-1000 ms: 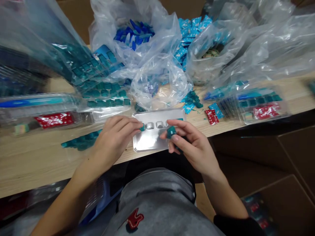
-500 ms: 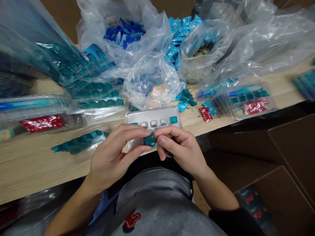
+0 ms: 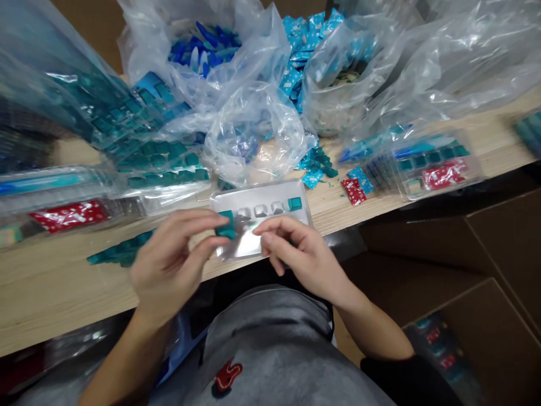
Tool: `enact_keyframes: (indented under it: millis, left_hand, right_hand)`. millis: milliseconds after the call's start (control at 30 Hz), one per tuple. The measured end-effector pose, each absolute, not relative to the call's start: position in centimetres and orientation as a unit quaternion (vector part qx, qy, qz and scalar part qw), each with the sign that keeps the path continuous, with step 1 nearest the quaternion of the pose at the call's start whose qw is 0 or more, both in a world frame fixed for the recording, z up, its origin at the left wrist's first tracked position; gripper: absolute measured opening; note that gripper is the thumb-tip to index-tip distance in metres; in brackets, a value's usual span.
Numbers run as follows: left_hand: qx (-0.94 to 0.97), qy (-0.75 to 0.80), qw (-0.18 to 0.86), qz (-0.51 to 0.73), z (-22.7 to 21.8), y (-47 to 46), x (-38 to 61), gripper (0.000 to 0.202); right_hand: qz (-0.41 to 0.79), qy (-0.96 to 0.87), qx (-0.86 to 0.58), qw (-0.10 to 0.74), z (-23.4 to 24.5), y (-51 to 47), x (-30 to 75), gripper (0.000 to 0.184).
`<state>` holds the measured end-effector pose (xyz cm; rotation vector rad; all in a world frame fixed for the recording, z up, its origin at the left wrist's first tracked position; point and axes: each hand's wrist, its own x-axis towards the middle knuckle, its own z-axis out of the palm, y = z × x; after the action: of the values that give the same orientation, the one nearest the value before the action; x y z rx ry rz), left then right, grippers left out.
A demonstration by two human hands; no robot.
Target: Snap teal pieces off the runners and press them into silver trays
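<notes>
A clear plastic blister tray [image 3: 270,193] lies at the near edge of the wooden table [image 3: 54,287], with a row of small pockets. One teal square piece [image 3: 295,203] sits in the rightmost pocket; the pockets beside it look empty. My left hand [image 3: 171,262] pinches another teal square piece [image 3: 226,228] between thumb and forefinger, just above the tray's left end. My right hand [image 3: 298,254] rests on the tray's near edge with its fingers curled, and what is inside them is hidden.
Loose teal pieces [image 3: 120,255] lie left of my hands. Filled clear packs with red packets stand at the left [image 3: 63,214] and right [image 3: 426,169]. Plastic bags of blue parts [image 3: 203,51] crowd the back. A loose red packet [image 3: 353,192] lies nearby. Cardboard boxes [image 3: 477,242] stand below right.
The teal piece has passed from my right fingers to my left hand, which has carried it left toward the tray's left end. My right hand has settled onto the tray.
</notes>
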<state>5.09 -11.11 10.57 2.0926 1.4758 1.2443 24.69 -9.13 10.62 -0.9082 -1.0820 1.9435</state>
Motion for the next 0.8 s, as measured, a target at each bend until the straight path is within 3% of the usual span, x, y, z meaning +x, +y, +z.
enact_keyframes:
  millis: [167,300,500,633,800]
  left_hand:
    - [0.825,0.473,0.028,0.307,10.6,-9.1,4.1,0.021]
    - [0.846,0.472,-0.031,0.245,9.9,-8.0,4.6,0.014]
    - [0.847,0.466,0.004,0.257,9.6,-8.0,4.6,0.016]
    - [0.837,0.487,-0.031,0.246,9.7,-8.0,4.5,0.012]
    - [0.837,0.482,0.023,0.259,9.5,-8.0,4.4,0.017]
  right_hand:
    - [0.678,-0.444,-0.394,0.434,10.6,-8.9,27.0,0.015]
    - [0.647,-0.463,-0.419,0.437,10.5,-9.0,27.8,0.015]
    - [0.642,-0.475,-0.424,0.426,10.5,-9.1,27.8,0.015]
    - [0.656,-0.469,-0.415,0.421,10.5,-8.9,27.7,0.014]
    - [0.64,-0.492,-0.431,0.404,10.8,-8.8,27.2,0.017]
